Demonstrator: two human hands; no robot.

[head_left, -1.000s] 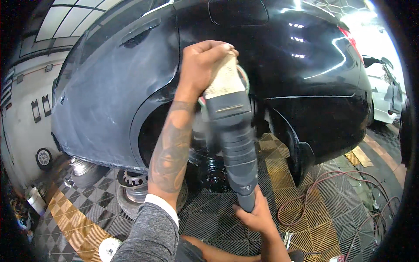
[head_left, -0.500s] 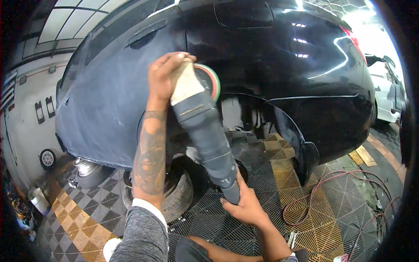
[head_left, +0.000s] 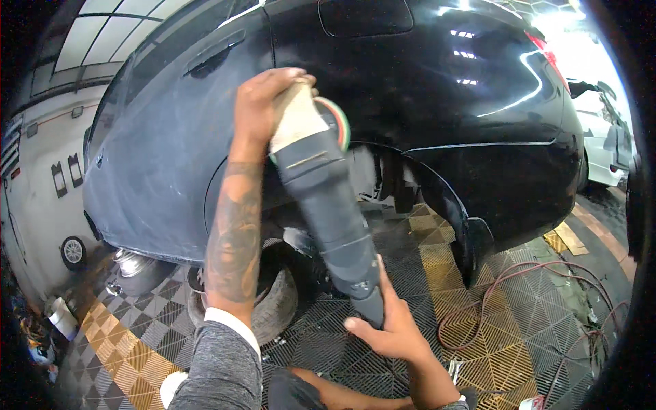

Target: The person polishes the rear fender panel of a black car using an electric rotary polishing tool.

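A long black car polisher (head_left: 331, 212) is held at a slant in front of the dark car's side, between the rear door and the wheel arch. My left hand (head_left: 263, 102) is closed around its head, which is wrapped in cream-coloured tape. My right hand (head_left: 393, 324) wraps the rear end of the body, with the thumb lying along the near side. The round pad (head_left: 338, 123) shows a green and red edge on the far side of the head. It faces the car panel; whether it touches the paint is hidden.
Glossy black rear quarter panel (head_left: 437, 89); hazy grey rear door (head_left: 150, 150). The wheel arch has no wheel. A loose tyre (head_left: 277, 307) lies below the door, with a silver rim (head_left: 133, 263) farther left. A reddish hose (head_left: 488, 294) loops over the tiled floor at right.
The polisher and both my hands have shifted a little to the right along the car. The whole view has turned slightly, so the car sits farther left. My grip is the same.
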